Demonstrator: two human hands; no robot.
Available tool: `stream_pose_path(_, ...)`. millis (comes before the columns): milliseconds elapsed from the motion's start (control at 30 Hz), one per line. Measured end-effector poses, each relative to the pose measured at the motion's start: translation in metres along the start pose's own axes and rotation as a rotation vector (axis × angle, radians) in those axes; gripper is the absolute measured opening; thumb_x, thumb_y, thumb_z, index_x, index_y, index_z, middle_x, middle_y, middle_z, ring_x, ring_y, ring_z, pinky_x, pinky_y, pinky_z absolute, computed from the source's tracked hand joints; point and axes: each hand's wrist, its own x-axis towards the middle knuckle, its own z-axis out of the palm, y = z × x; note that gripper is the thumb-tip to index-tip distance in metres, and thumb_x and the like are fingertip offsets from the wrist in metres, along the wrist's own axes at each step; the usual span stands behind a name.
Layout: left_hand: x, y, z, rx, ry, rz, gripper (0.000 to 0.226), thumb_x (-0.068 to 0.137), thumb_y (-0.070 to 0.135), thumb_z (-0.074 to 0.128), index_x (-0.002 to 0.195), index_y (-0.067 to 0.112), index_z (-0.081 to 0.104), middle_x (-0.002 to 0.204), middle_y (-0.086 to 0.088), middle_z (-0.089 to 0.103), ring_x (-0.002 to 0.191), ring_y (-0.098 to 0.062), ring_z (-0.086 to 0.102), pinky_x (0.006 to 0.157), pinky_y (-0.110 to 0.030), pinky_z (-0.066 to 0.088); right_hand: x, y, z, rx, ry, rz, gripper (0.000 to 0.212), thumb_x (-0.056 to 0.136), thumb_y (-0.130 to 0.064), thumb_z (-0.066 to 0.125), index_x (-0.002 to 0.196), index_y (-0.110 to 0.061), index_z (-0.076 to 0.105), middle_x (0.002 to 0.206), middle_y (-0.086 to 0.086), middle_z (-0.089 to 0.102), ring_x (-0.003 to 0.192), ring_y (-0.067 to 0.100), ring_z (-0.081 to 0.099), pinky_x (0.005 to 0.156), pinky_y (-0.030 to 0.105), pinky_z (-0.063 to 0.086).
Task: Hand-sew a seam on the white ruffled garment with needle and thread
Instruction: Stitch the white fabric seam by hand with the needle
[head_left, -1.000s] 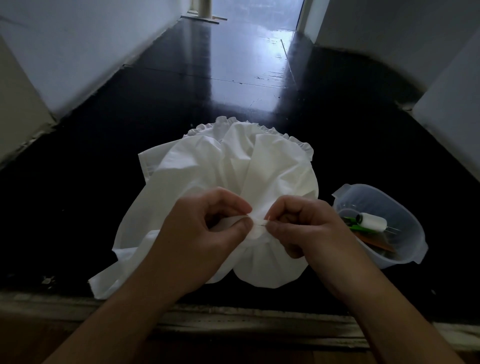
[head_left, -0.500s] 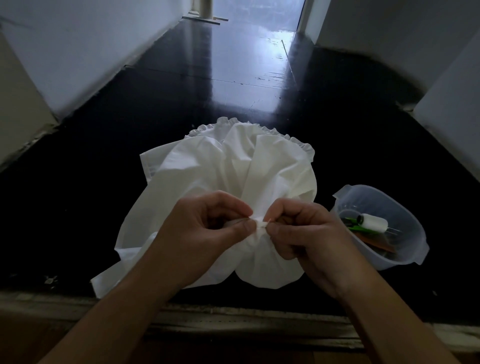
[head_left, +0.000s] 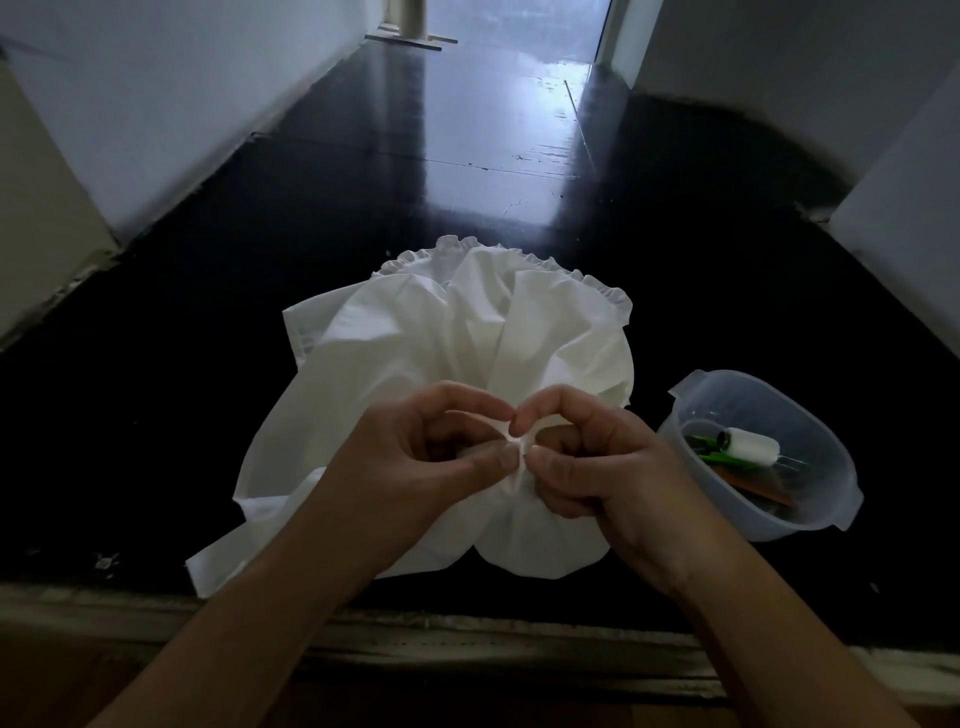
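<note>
On the dark floor, near the front ledge, lies the white garment (head_left: 447, 364), its ruffled edge at the far side. Left hand (head_left: 415, 467) and right hand (head_left: 608, 467) pinch one small bunched fold between curled fingers (head_left: 498, 460). Just right, a clear tub (head_left: 831, 519) holds a thread spool (head_left: 750, 446)

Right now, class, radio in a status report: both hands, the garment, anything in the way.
Left hand and right hand both pinch one gathered fold. White garment spread on dark floor. Needle not visible. Tub with thread spool sits right, clear of work.

Glossy black floor (head_left: 467, 171), two things on it.
The white ruffled garment (head_left: 415, 343) lies spread; just right of it stands a clear plastic bowl (head_left: 831, 519).
</note>
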Motion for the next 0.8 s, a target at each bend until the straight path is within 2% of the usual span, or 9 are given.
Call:
stream_pose_path(100,0.000,0.000,0.000,-0.042,-0.033,-0.012,0.021,0.080,0.018,0.081,0.101,0.017,0.078,0.093,-0.014,0.079,0.087,-0.026,0.077,0.080,-0.025,0.059,-0.001,0.000,0.002,0.002,-0.002,-0.007,0.024,0.087,-0.002,0.065,0.108,0.003,0.057,0.059,0.003,0.043,0.051,0.016,0.030,0.050,0.030,0.021)
stream_pose_path(300,0.000,0.000,0.001,-0.118,-0.046,-0.046,0.026,0.079,0.017,0.080,0.104,0.015,0.079,0.100,-0.014,0.080,0.098,-0.029,0.077,0.090,-0.032,0.061,-0.004,-0.002,0.001,-0.016,0.025,-0.015,0.024,0.092,-0.007,0.067,0.112,0.003,0.057,0.063,0.010,0.044,0.054,0.021,0.034,0.051,0.034,0.023)
stream_pose_path(400,0.002,0.000,0.003,-0.166,0.007,-0.069,0.026,0.073,0.017,0.082,0.098,0.015,0.081,0.095,-0.014,0.080,0.092,-0.022,0.077,0.084,-0.027,0.060,-0.006,-0.002,-0.002,-0.002,0.104,-0.016,0.013,0.097,0.001,0.056,0.108,0.006,0.059,0.070,0.016,0.052,0.056,0.025,0.042,0.051,0.032,0.027)
stream_pose_path(467,0.002,-0.001,0.004,-0.175,0.036,-0.087,0.027,0.069,0.020,0.083,0.096,0.016,0.082,0.092,-0.013,0.080,0.088,-0.019,0.075,0.081,-0.026,0.058,-0.008,-0.001,-0.003,0.004,0.131,-0.009,0.012,0.096,0.004,0.053,0.106,0.007,0.060,0.074,0.017,0.058,0.057,0.027,0.050,0.050,0.031,0.033)
stream_pose_path(633,0.002,0.000,0.004,-0.216,0.097,-0.105,0.025,0.068,0.021,0.082,0.092,0.018,0.083,0.090,-0.009,0.080,0.085,-0.016,0.075,0.075,-0.023,0.056,-0.009,-0.003,-0.003,0.041,0.098,0.018,0.013,0.086,-0.004,0.066,0.098,0.000,0.068,0.081,0.021,0.062,0.066,0.032,0.058,0.053,0.036,0.045)
stream_pose_path(800,0.003,0.001,0.005,-0.290,0.136,-0.117,0.021,0.066,0.016,0.082,0.087,0.017,0.084,0.086,-0.009,0.079,0.080,-0.014,0.074,0.071,-0.019,0.056,-0.011,-0.005,-0.006,-0.060,0.127,-0.019,0.010,0.087,0.006,0.072,0.093,-0.002,0.068,0.078,0.020,0.066,0.069,0.032,0.062,0.061,0.035,0.053)
